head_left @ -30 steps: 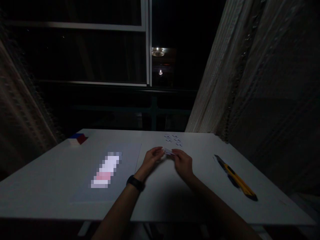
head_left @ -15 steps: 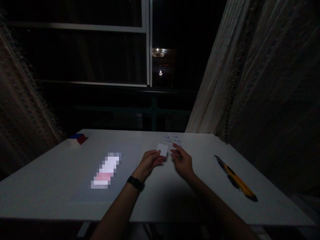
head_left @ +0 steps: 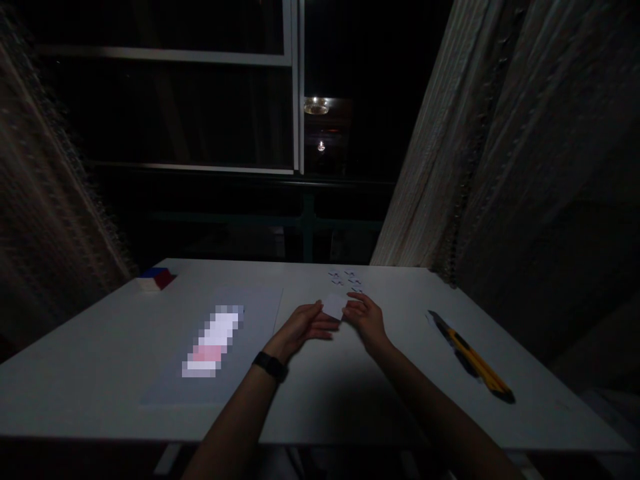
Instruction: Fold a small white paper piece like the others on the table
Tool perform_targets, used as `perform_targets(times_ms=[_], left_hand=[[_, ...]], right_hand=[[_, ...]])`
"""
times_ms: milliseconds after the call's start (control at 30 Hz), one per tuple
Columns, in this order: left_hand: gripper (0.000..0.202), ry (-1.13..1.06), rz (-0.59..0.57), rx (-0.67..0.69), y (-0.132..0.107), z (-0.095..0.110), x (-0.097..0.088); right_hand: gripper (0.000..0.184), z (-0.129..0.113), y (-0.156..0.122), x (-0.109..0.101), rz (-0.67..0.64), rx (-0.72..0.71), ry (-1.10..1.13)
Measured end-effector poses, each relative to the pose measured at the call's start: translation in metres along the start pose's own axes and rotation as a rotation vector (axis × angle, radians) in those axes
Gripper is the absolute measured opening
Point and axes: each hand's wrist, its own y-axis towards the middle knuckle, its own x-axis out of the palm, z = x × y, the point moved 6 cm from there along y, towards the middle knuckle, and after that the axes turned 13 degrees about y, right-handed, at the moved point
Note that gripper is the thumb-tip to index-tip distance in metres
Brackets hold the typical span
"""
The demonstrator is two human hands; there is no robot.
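A small white paper square point(head_left: 334, 307) is held above the table between my two hands, turned so that a corner points toward me. My left hand point(head_left: 304, 323) has its thumb at the square's left corner, with the other fingers stretched out below it. At the right edge, my right hand point(head_left: 367, 321) pinches the square between thumb and fingers. Just beyond lie several small paper pieces with dark blue marks point(head_left: 354, 281), laid out in two columns. The underside of the square is hidden.
A yellow and black utility knife point(head_left: 475, 363) lies on the white table point(head_left: 400, 413) to the right. On the left are a large pale sheet point(head_left: 165, 383) with a blurred-out bright patch on it, and a blue, red and white block point(head_left: 154, 279). Curtains point(head_left: 420, 153) hang on both sides.
My right hand has closed on the square's right edge. The square has shifted slightly right and turned; my left fingers have straightened beneath it.
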Motion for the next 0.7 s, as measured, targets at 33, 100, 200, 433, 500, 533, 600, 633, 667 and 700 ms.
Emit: perform_targets(times_ms=[33,100,200,433,500,533,600,633,667,700], left_hand=[[0.047,-0.005,0.010,-0.007,-0.0006,0.0003,-0.0004],[0.050,-0.009,0.018,-0.015,-0.0013,0.0009,-0.0010],[0.055,0.009,0.012,-0.032,-0.0010,0.0007,-0.0021],[0.057,0.049,0.072,-0.053,0.0012,-0.0016,-0.0070],[0.055,0.097,0.077,-0.022,0.0015,-0.0001,-0.0063],[0.053,0.130,0.082,-0.003,0.0016,0.0007,-0.0060],[0.049,0.199,0.102,0.024,0.0023,0.0012,-0.0063],[0.048,0.225,0.116,0.030,0.0028,0.0009,-0.0069],[0.047,0.245,0.129,0.034,0.0033,0.0005,-0.0077],[0.046,0.258,0.140,0.038,0.0038,0.0002,-0.0084]], right_hand=[[0.047,-0.0006,0.0000,-0.0002,0.003,-0.005,-0.003],[0.045,-0.0017,-0.0003,0.0004,0.009,-0.008,-0.009],[0.043,-0.0017,-0.0010,0.0017,0.020,0.006,-0.006],[0.039,-0.0018,-0.0014,0.0006,0.034,-0.004,0.012],[0.039,-0.0019,-0.0014,0.0004,0.034,-0.007,-0.001],[0.039,-0.0016,-0.0014,0.0006,0.032,-0.006,-0.011],[0.039,-0.0005,-0.0015,0.0017,0.020,0.001,-0.029],[0.039,0.0002,-0.0015,0.0026,0.009,0.005,-0.037],[0.039,0.0009,-0.0016,0.0035,-0.004,0.009,-0.044],[0.039,0.0012,-0.0018,0.0046,-0.018,0.010,-0.050]])
